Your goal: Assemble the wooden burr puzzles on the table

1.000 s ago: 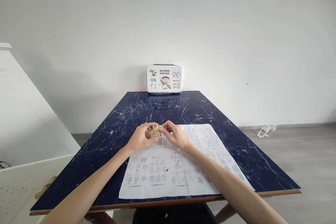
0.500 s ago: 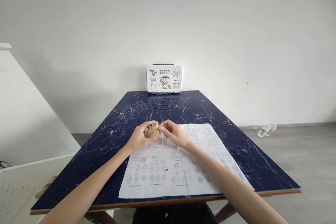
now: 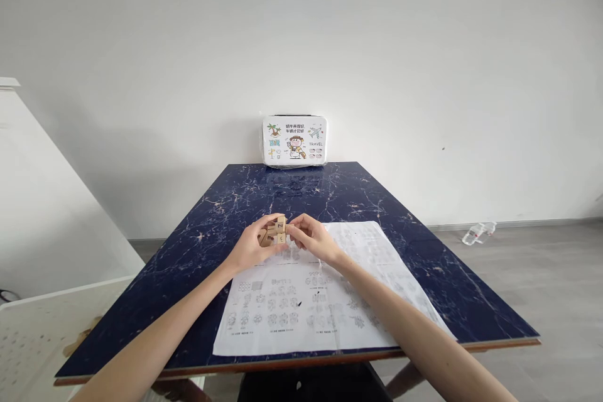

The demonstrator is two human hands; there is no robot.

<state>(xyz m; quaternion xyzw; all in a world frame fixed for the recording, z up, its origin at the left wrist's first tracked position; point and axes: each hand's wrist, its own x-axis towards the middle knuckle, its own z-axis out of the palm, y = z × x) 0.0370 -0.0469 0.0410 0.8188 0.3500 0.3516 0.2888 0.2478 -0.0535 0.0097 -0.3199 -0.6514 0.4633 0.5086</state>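
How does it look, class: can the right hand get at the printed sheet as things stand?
Probably yes: the printed sheet lies spread beneath the right hand, with nothing visible between them.

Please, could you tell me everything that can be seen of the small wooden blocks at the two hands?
The wooden blocks are light brown, look like wood and sit close together with straight edges. Two faces turned to the camera, one above the other, carry dark marks. The left hand holds them between thumb and fingers. The fingertips of the right hand are at their right side; contact there is unclear. They appear over the far left part of the paper.
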